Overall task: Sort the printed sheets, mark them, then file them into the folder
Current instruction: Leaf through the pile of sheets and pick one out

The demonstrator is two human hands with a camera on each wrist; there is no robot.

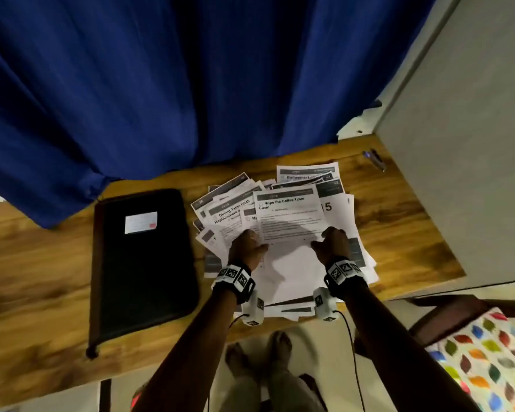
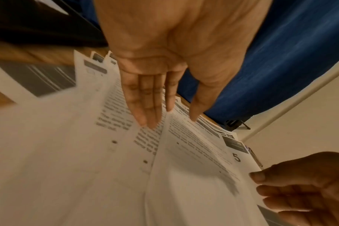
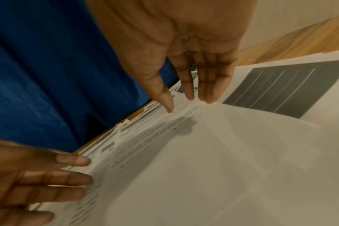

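Observation:
A messy pile of printed sheets (image 1: 292, 281) lies on the wooden table (image 1: 42, 263). Its top sheet (image 1: 289, 215), headed "Wipe the Coffee Table Clean", is raised off the pile at its near end. My left hand (image 1: 247, 248) pinches that sheet's near left corner, thumb on top, fingers almost straight (image 2: 176, 117). At the near right corner, my right hand (image 1: 333, 242) pinches it the same way (image 3: 184, 104). A closed black folder (image 1: 143, 263) with a white label lies to the left of the pile. A pen (image 1: 375, 159) rests at the table's far right corner.
A blue curtain (image 1: 161, 84) hangs along the table's far edge and drapes onto it. A pale wall (image 1: 473, 173) borders the table on the right. A chair with a leaf-patterned cushion (image 1: 482, 352) stands at the lower right, beside my feet.

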